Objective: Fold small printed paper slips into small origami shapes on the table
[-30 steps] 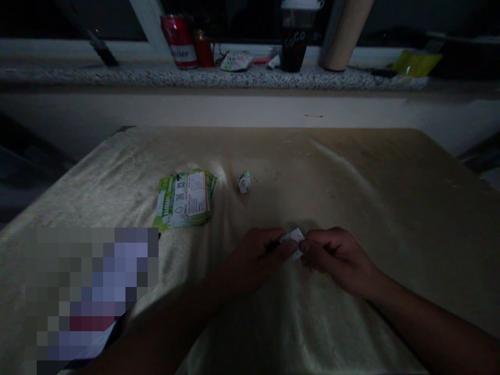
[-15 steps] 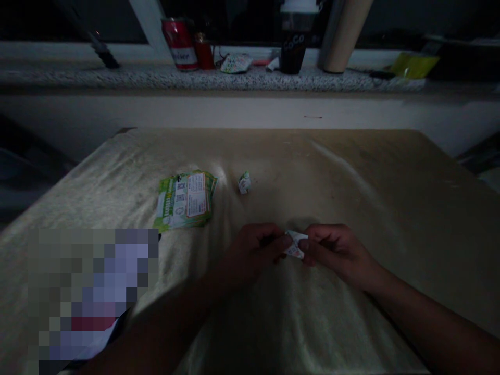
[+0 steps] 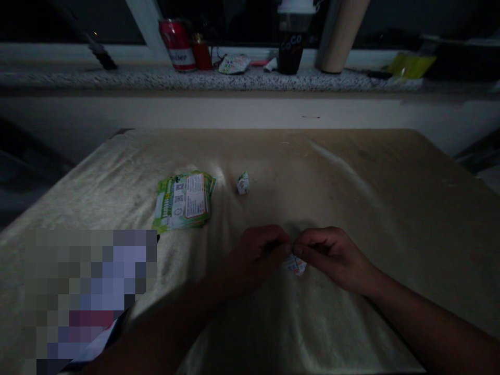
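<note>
Between my hands is a small folded piece of printed paper, white with reddish and dark print. My left hand pinches its upper left edge between thumb and fingers. My right hand pinches its upper right edge, with the two thumbs almost touching. The paper's lower part shows below the fingertips; its top is hidden by them. Farther off on the cloth stands a small folded paper piece, white and green. To the left lies a stack of green printed leaflets.
A pale shiny cloth with creases covers the table. On the stone windowsill behind stand a red can, a red lighter, a black-sleeved cup and a tan cylinder. A pixelated patch covers the lower left.
My fingertips have come closer together along the paper's upper edge. More of the paper now hangs below them, nearer to me. The leaflets and the other folded piece stay put.
</note>
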`<state>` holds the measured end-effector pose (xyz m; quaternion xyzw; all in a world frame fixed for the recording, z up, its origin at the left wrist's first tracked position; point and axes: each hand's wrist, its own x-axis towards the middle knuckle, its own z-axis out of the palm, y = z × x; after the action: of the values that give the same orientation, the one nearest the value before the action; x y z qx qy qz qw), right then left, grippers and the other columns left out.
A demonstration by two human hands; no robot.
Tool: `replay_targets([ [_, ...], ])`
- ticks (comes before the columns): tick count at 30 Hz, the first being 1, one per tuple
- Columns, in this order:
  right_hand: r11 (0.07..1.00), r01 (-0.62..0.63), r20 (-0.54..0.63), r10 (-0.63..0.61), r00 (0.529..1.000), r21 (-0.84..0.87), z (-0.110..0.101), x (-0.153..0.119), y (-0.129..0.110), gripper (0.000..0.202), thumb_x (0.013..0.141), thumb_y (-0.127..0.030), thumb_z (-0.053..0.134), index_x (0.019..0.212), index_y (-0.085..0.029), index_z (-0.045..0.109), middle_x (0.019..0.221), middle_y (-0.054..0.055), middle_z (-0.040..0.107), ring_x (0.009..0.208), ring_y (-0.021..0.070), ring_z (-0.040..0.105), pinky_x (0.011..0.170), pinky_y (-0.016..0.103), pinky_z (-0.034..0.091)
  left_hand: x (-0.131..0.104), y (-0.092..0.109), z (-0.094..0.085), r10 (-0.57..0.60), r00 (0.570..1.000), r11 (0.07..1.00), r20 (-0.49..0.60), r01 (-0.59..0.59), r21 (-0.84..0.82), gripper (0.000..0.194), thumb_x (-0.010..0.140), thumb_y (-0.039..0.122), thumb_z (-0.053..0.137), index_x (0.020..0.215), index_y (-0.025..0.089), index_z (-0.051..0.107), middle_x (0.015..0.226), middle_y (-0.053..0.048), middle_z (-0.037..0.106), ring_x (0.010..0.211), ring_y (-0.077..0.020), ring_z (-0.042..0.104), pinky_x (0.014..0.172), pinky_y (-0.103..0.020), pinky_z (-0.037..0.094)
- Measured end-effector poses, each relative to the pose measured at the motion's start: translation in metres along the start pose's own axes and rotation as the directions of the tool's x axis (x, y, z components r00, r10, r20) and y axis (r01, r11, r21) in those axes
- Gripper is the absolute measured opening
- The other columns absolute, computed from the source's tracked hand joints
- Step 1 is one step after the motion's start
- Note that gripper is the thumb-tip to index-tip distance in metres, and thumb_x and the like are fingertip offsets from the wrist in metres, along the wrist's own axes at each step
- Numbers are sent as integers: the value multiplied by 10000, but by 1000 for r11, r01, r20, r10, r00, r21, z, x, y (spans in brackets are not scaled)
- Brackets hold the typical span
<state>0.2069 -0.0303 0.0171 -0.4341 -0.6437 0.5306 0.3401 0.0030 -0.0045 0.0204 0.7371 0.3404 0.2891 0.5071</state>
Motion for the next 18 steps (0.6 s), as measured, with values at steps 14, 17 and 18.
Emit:
replay_targets([
  [14,996,68,-218,-56,974,50,-1,4,-5,236,916,-332,638,748,-179,702,691,11,648,636,121,567,591,244,441,0,-1,-1,120,967,992,-223,-109,65,152,899,179,552,759,166,609,670,39,552,639,-93,517,621,-220,404],
  [17,993,86,-322,-56,945,78,-2,4,-2,221,919,-354,651,778,-197,719,640,0,642,613,123,573,566,240,441,0,0,1,192,933,976,-304,-149,159,134,909,170,562,794,158,629,707,23,579,662,-95,549,637,-218,428],
  [18,991,89,-352,-49,935,100,-2,5,-1,217,920,-359,654,787,-202,723,621,-4,637,606,124,578,563,239,444,0,0,1,228,916,966,-330,-170,195,129,910,168,564,804,154,636,719,15,591,667,-96,559,639,-217,436],
])
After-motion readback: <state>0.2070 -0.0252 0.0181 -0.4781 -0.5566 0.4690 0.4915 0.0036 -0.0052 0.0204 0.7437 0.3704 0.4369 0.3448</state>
